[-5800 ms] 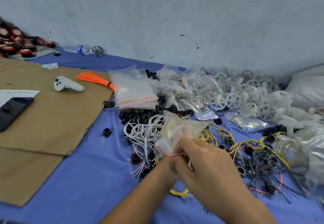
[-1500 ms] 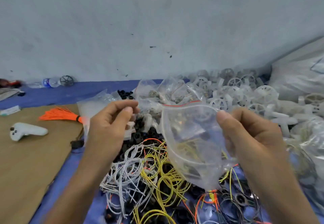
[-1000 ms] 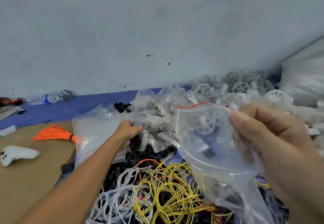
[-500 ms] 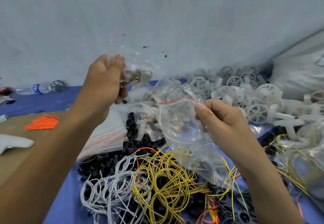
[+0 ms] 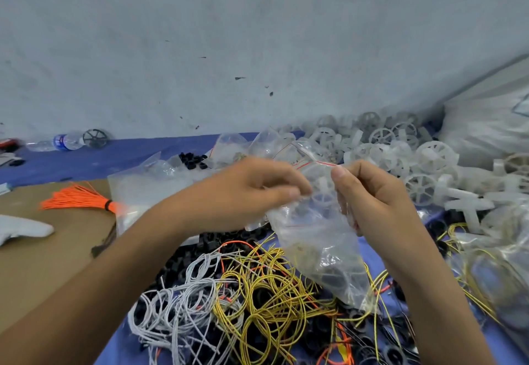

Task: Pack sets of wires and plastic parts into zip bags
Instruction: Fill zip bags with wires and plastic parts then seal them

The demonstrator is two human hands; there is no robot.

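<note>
A clear zip bag with a red seal line hangs between both hands above the wire heaps; a white plastic wheel and dark parts show inside it. My right hand pinches the bag's open top edge at the right. My left hand has its fingertips at the bag's mouth on the left; whether it holds a small part there I cannot tell. Below lie loops of yellow wire and white wire. White plastic wheels are heaped at the back right.
Black rings lie under the wires on the blue cloth. Empty zip bags sit left of the hands. On the cardboard are an orange wire bundle and a white controller. A bottle lies by the wall.
My left hand came down from its raised position with a small bag of metal parts to the zip bag's mouth. The right hand stayed on the bag's edge.
</note>
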